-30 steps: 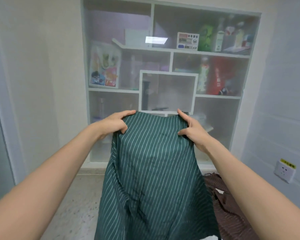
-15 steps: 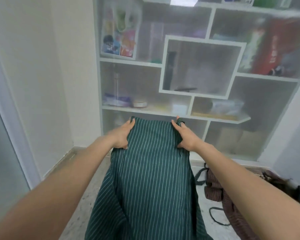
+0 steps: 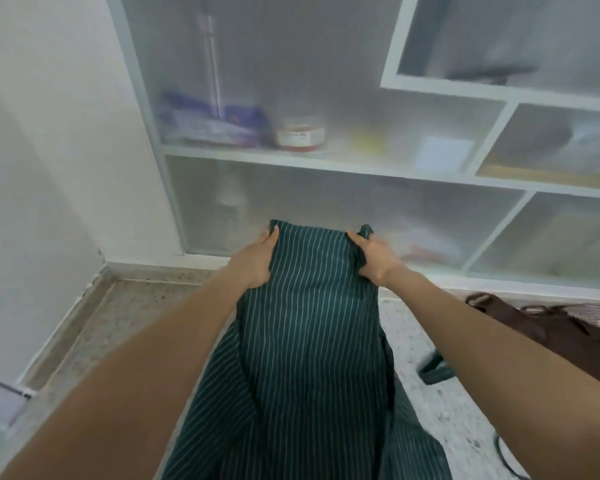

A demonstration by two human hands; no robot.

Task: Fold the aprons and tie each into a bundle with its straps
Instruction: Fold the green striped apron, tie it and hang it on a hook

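Matt striped cloth apron (image 3: 309, 306), speckled stone floor (image 3: 136, 306)

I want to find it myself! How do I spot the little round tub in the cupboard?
Look at the big white frosted-front shelf unit on the wall. On the long shelf just above the two hands holding the dark green striped apron sits a short round tub. It alone has a red band; the purple packets beside it lie flat.

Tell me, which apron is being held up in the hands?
The green striped apron: the left hand and right hand grip its top corners. The brown apron lies crumpled on the floor, untouched.
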